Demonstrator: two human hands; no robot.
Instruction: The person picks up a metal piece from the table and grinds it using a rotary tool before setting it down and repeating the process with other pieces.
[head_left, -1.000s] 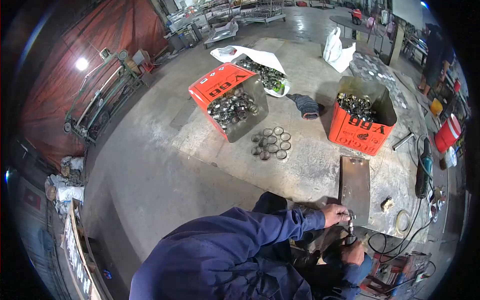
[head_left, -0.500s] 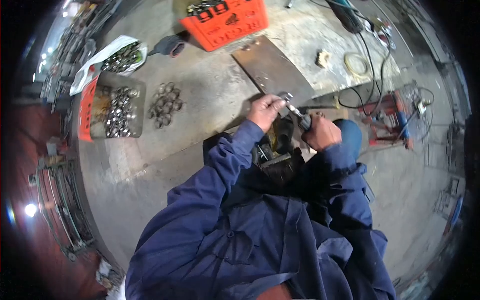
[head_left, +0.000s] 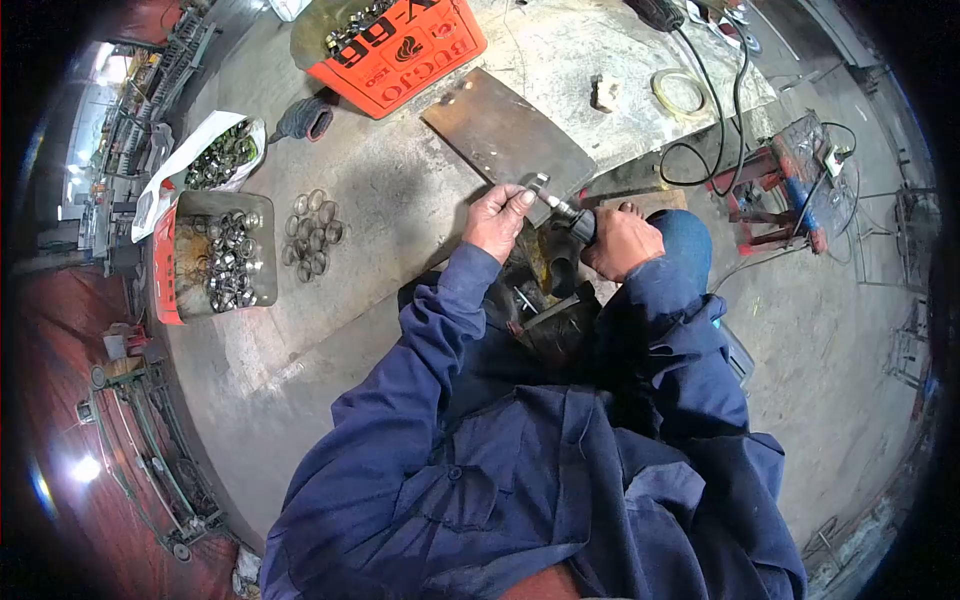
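Note:
My left hand (head_left: 497, 220) pinches a small shiny metal ring (head_left: 538, 183) between thumb and fingers, over the near edge of a flat metal plate (head_left: 508, 137). My right hand (head_left: 625, 243) is wrapped round a dark handheld tool (head_left: 580, 223). The tool's thin pale tip points up and left and reaches the ring; whether they touch is too small to tell. Beneath the hands is a dark metal fixture (head_left: 560, 270), partly hidden. Several similar rings (head_left: 311, 237) lie grouped on the work surface to the left.
An open container (head_left: 265, 262) of metal rings stands at the left, near a white bag (head_left: 190, 150) and a dark glove (head_left: 303, 120). An orange crate (head_left: 405, 62) is at the top. At the right are a wire coil (head_left: 679, 92), black cables and a red stand (head_left: 765, 190).
The whole view has shifted, with the tabletop items and both hands appearing further left. The ring and the tool are still in my hands, and the ring appears tilted differently.

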